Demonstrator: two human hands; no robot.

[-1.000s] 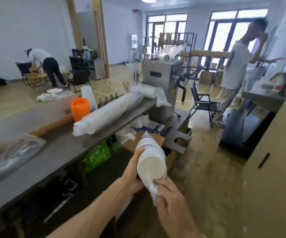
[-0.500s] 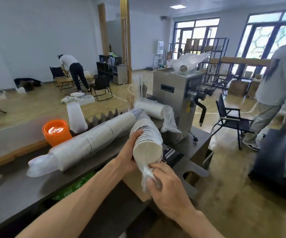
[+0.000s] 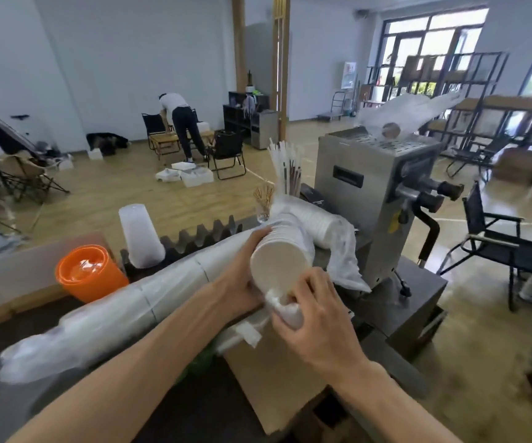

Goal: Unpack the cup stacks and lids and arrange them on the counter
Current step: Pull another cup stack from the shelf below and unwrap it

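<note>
Here, a short stack of white cups (image 3: 285, 251) in a plastic sleeve is hovering over the counter (image 3: 18, 394), the left hand (image 3: 242, 276) curling round its side, the right hand (image 3: 316, 318) pinching the bunched plastic end. Alongside, a long sleeved cup stack (image 3: 124, 305) is lying flat; an orange cup (image 3: 90, 273) is standing upright.

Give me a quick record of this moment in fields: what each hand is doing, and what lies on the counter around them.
left hand: left hand holds the side of the white cup stack
right hand: right hand pinches the plastic wrap bunched at the stack's near end
stack state: wrapped, tilted, above the counter
counter, beside: long wrapped sleeve of cups, lying flat
counter, behind: orange cups; clear cups, upside down
counter, right: steel machine
</note>
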